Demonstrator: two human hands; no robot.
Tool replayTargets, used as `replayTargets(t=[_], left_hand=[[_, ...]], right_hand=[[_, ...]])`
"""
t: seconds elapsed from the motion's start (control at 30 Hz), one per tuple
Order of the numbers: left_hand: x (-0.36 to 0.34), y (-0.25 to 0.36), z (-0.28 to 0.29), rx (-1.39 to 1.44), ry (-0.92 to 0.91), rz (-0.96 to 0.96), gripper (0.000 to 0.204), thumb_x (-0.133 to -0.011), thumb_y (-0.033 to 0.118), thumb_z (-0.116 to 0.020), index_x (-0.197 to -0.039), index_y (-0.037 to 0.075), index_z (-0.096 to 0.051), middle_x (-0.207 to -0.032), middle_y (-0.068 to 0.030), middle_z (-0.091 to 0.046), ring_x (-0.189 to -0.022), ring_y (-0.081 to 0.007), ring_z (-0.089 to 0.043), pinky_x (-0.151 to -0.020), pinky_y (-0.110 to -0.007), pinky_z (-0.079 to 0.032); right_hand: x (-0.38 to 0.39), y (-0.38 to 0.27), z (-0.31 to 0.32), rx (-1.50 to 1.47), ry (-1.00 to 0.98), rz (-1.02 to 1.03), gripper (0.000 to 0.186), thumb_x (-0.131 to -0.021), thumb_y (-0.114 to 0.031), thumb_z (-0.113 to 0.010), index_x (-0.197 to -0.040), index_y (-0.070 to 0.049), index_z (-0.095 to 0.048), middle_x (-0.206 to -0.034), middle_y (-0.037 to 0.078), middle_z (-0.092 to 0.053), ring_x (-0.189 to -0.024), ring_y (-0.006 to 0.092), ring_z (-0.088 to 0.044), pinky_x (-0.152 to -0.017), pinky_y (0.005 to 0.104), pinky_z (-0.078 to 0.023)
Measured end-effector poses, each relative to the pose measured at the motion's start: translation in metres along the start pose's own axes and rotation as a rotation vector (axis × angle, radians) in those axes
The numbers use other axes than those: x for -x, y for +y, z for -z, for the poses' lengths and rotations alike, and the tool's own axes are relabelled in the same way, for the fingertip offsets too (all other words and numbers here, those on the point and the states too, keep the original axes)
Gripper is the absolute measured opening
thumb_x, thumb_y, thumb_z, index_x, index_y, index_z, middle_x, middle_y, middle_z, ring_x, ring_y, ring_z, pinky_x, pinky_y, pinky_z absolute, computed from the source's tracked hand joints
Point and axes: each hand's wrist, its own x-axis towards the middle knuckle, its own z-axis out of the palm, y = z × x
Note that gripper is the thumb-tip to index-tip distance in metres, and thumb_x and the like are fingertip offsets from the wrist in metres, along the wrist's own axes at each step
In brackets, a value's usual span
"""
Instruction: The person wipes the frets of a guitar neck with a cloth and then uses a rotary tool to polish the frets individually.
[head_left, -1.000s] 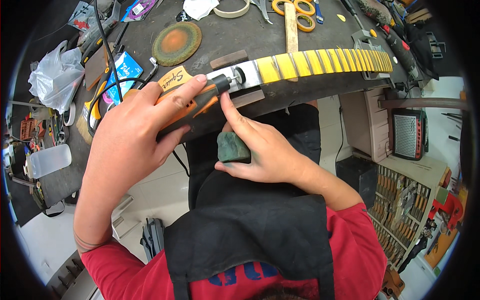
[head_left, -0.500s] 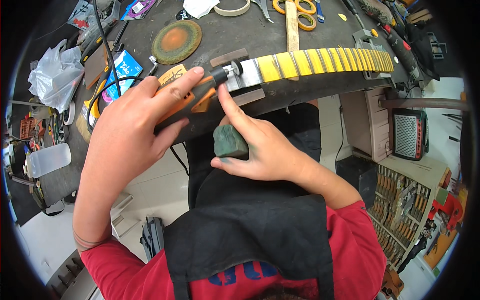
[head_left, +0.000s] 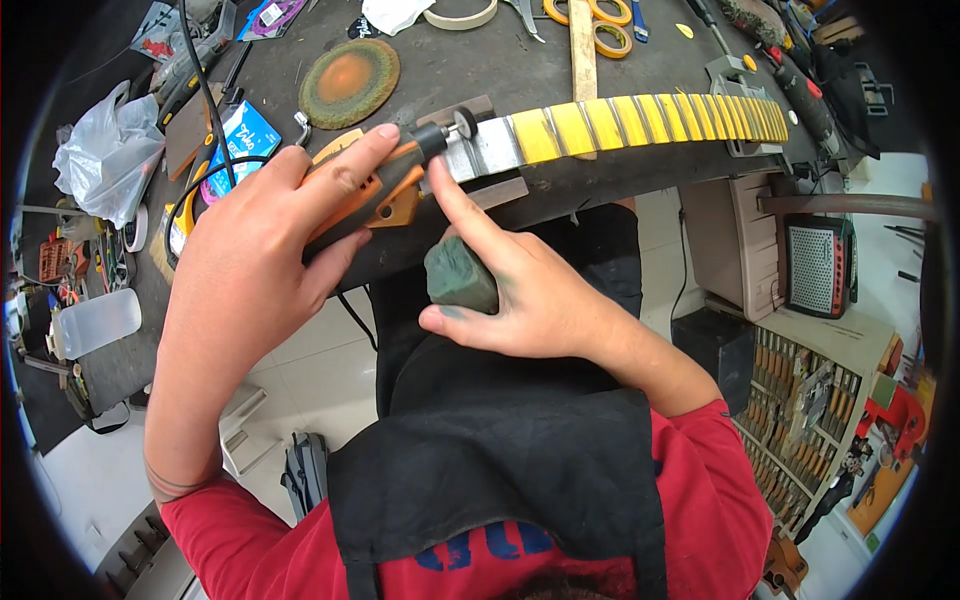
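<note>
My left hand grips an orange-and-black rotary tool with a small dark disc bit over the silvery taped end of a guitar neck. Yellow tape strips cover its fretboard between the frets. The pale wooden headstock is mostly hidden beneath my left hand and the tool. My right hand holds a green block between thumb and fingers, its index finger reaching up beside the tool's nose. The neck rests among dark blocks on the bench.
A round green-and-orange pad, tape rolls and a wooden strip lie behind the neck. Cables, a plastic bag and a bottle are at left. A tool rack and grille-fronted box stand at right.
The rotary tool, in my left hand, has moved a little left and up, its bit now higher on the neck's end. My right hand and the green block have shifted up and left.
</note>
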Motion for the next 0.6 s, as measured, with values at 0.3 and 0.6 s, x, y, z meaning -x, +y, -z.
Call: replayTargets(t=[0.3, 0.6], left_hand=[[-0.002, -0.001, 0.002, 0.043, -0.026, -0.015, 0.087, -0.089, 0.009, -0.089, -0.169, 0.03, -0.061, -0.101, -0.0127, -0.062, -0.086, -0.0356, -0.066, -0.078, -0.046, -0.055], [0.003, 0.004, 0.002, 0.043, -0.031, -0.028, 0.086, -0.087, 0.009, -0.09, -0.167, 0.029, -0.063, -0.102, -0.0123, -0.064, -0.087, -0.0353, -0.067, -0.079, -0.046, -0.056]], right_hand=[[0.003, 0.0, 0.001, -0.033, -0.029, -0.044, 0.125, -0.096, -0.035, -0.088, -0.184, 0.001, -0.006, -0.124, 0.031, -0.077, -0.105, 0.0464, -0.08, -0.097, 0.0459, -0.061], [0.014, -0.001, -0.001, 0.016, -0.045, -0.037, 0.127, -0.095, -0.034, -0.089, -0.184, 0.002, -0.005, -0.14, 0.034, -0.072, -0.11, 0.0488, -0.078, -0.098, 0.0466, -0.061]])
